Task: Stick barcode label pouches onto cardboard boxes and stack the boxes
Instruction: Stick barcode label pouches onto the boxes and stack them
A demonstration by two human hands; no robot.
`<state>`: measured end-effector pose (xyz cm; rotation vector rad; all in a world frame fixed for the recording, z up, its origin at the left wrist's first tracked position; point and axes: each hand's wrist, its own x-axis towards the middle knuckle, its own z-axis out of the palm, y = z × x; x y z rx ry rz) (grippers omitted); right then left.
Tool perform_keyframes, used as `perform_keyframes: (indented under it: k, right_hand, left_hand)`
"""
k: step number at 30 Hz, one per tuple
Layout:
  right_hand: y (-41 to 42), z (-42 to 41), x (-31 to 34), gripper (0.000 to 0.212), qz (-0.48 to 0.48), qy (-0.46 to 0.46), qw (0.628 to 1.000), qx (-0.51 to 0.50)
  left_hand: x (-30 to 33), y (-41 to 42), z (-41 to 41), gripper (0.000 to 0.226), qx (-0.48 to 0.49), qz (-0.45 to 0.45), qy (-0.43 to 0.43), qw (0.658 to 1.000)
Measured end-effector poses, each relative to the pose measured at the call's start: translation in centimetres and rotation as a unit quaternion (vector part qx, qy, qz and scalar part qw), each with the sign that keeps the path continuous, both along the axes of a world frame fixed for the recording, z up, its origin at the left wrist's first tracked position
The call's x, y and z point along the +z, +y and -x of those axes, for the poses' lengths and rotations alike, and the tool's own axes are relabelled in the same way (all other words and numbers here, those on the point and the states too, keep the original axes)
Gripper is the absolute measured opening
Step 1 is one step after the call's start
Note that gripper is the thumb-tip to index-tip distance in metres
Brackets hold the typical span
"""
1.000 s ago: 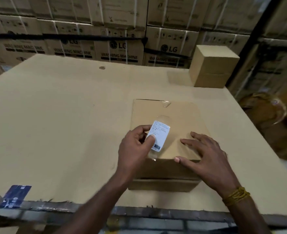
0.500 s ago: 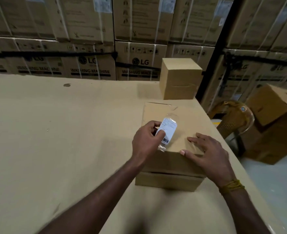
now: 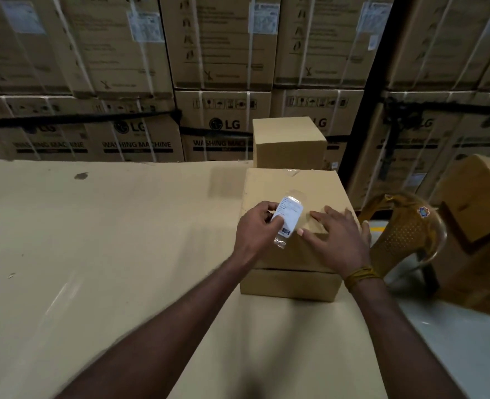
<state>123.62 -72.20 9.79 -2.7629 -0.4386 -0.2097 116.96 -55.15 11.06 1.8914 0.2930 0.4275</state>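
Clear plastic of the label pouch (image 3: 287, 218), pinched in the left hand (image 3: 256, 228) over the cardboard box (image 3: 292, 184) on the surface (image 3: 94, 240), is best laid flat and rubbed smooth while the box is steadied by the flat, empty right hand (image 3: 337, 240).

tan cardboard box (image 3: 295, 182), white label pouch (image 3: 288, 216) with black barcode, brown perforated chair (image 3: 405, 234)

Both forearms are bare and sleeveless, with a yellow thread band (image 3: 360, 276) wound round the right wrist.
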Motion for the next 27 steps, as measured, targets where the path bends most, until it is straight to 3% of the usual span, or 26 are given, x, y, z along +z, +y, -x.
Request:
perform_keyframes:
  k: [7,22,24,27]
  right_hand:
    - [0.3,-10.4,0.0,0.058,-0.008,-0.011,0.999,0.037]
    - [1.3,-20.7,-0.5,0.057,-0.003,-0.049,0.996,0.071]
    - [1.3,-20.3,-0.7,0.053,-0.039,-0.058,0.995,0.068]
    - [1.3,-17.1,-1.3,0.04,-0.238,-0.075,0.966,0.068]
  left_hand:
    - [0.1,1.0,-10.2,0.029,0.0,0.104,-0.017,0.994]
    - [-0.3,1.9,-19.1,0.028,0.008,0.12,-0.035,0.992]
    - [-0.2,1.6,-18.5,0.03,0.02,0.128,-0.048,0.99]
    - [-0.6,0.9,-16.1,0.031,0.037,0.136,-0.064,0.988]
